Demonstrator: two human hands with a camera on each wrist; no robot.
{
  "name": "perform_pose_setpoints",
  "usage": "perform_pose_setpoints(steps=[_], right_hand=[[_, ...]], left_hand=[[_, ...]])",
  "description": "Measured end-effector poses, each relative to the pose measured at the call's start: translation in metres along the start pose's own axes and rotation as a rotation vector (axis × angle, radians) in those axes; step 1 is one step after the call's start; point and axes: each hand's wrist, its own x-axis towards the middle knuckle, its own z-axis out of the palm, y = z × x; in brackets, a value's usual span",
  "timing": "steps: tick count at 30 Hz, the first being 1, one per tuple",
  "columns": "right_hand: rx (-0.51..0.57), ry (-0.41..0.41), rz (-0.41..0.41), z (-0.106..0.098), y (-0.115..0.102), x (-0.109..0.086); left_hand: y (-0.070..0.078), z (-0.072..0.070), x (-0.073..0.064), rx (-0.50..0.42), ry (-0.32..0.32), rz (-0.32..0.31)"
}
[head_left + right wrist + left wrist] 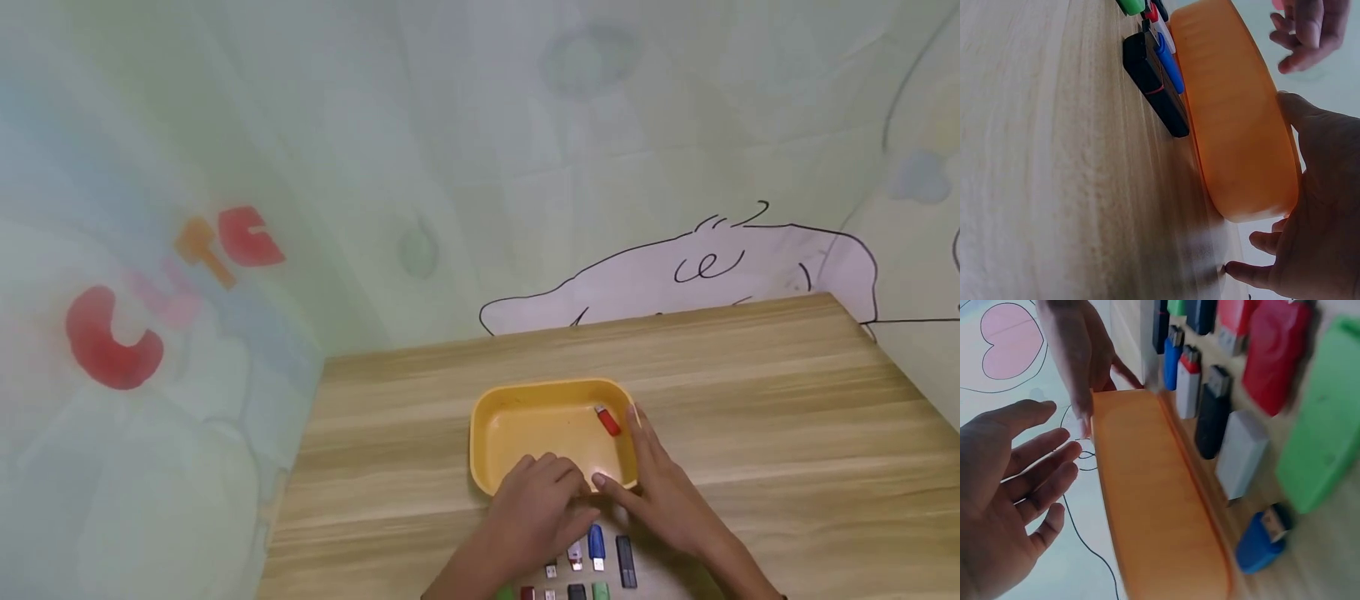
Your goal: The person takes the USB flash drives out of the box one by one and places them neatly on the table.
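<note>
A yellow-orange plastic tray (536, 437) sits on the wooden table, with a red USB stick (608, 422) lying inside near its right end. At the tray's right near corner is my right hand (667, 504); its thumb touches the near rim and its outstretched fingers lie along the right side. My left hand (536, 508) hovers over the near rim, and the left wrist view shows its fingers loosely bent with nothing in them. Close in front of the tray lie a blue USB stick (596, 542), a long black stick (626, 562) and a white one (1242, 453).
More USB sticks stand in rows toward the near table edge, among them a large green one (1322, 419) and a dark red one (1275, 356). Wooden tabletop (787, 417) stretches to the right. A curtain (420, 167) with printed drawings hangs behind and at the left.
</note>
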Motion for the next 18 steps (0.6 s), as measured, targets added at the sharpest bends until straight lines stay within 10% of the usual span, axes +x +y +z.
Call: perform_pose_setpoints(steps=[18], right_hand=[[0.008,-0.009,0.004,-0.003,-0.005,0.005]], left_hand=[[-0.008,-0.021,0.043,-0.045,0.022,-0.186]])
